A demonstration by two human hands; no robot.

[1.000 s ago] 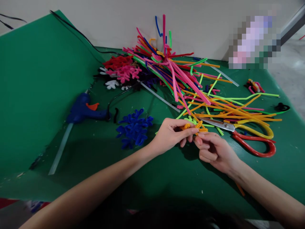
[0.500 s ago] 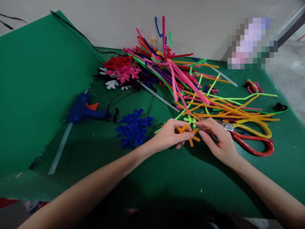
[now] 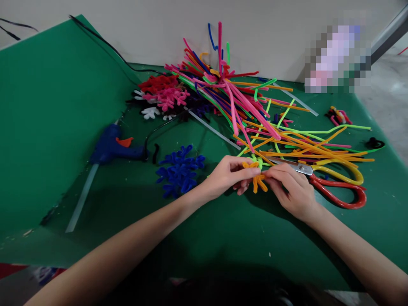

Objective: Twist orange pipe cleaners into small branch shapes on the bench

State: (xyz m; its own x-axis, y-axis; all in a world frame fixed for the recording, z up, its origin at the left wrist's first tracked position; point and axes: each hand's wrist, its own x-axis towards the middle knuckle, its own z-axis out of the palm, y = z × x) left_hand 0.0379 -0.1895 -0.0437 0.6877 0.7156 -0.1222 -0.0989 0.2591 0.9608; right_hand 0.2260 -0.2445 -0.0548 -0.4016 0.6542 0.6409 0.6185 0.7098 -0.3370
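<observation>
Right hand moved in, both hands pinching orange pipe-cleaner piece between them, left hand

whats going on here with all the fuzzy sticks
A person sits at a green mat and holds a small orange pipe-cleaner shape between both hands: the left hand pinches it from one side, the right hand from the other, just above the mat. Scissors with yellow and red handles lie by the right hand. A cluster of blue shapes and a blue glue gun lie to the left, with a big heap of loose pipe cleaners behind.
</observation>
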